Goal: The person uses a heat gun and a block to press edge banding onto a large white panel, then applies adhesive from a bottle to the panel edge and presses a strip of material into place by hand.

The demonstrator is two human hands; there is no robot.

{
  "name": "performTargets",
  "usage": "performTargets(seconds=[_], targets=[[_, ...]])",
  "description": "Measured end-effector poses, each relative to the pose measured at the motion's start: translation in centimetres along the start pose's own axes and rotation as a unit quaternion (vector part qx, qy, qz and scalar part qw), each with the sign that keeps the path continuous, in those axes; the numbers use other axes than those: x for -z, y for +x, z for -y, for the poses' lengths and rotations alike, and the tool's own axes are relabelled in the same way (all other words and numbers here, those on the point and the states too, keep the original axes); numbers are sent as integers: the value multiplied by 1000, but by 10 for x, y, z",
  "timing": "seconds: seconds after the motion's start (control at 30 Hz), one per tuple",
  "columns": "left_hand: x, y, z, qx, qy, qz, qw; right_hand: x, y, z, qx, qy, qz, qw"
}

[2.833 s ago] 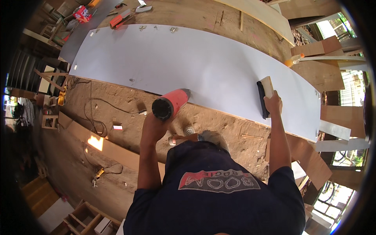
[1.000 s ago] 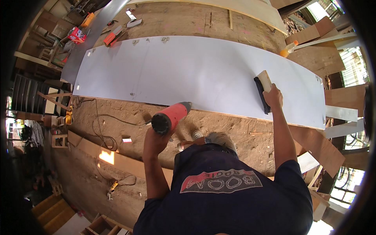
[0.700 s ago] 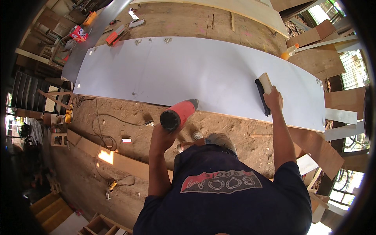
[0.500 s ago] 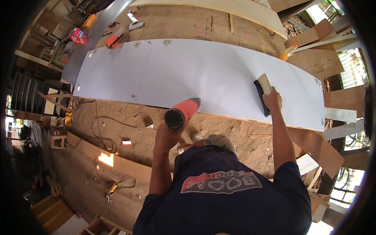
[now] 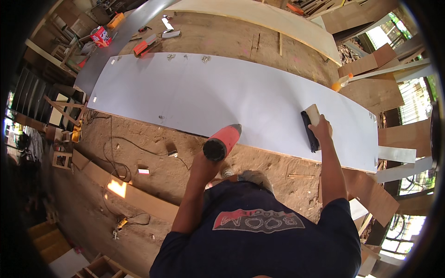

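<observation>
White laminate, a long flat sheet (image 5: 222,95), lies across the rough wooden table (image 5: 241,34) in front of us. Our right hand (image 5: 321,130) is clenched around a small scraper block with a pale wooden top and a black felt edge (image 5: 309,126), which rests flat on the sheet near its right end, close to the near edge. Our left hand (image 5: 204,164) grips the handle of a red heat gun with a black rear end (image 5: 221,142); the tool is held in the air over the near edge of the sheet, its nozzle slanting toward the white surface, well left of the scraper. A thin black cord (image 5: 118,148) trails over the sawdust-strewn floor (image 5: 139,153) below it. At the far left end of the table we see an orange-and-grey hand tool (image 5: 144,45) and a red printed box (image 5: 100,36). An orange-capped squeeze bottle (image 5: 341,82) lies just beyond the sheet's far right corner, among stacked plywood boards (image 5: 371,62).
</observation>
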State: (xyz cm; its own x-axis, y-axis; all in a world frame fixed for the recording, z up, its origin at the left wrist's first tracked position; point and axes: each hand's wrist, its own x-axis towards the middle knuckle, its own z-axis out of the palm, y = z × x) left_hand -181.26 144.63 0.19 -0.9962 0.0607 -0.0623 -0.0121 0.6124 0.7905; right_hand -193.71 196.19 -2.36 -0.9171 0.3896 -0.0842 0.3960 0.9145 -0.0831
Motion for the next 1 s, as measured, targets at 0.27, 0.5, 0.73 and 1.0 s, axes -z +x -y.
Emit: performTargets(seconds=[0.27,0.5,0.73,1.0], targets=[[10,-15,16,33,-32,3,999,-27,-7,119,112,-31,38,992],[9,-20,25,49,-100,-26,993,-55,-46,214,358,-6,-34,933],[-6,-4,50,89,-177,-125,972,-43,4,255,356,1,-18,934],[10,36,63,212,-200,-155,944,-46,114,310,327,-12,-27,945]])
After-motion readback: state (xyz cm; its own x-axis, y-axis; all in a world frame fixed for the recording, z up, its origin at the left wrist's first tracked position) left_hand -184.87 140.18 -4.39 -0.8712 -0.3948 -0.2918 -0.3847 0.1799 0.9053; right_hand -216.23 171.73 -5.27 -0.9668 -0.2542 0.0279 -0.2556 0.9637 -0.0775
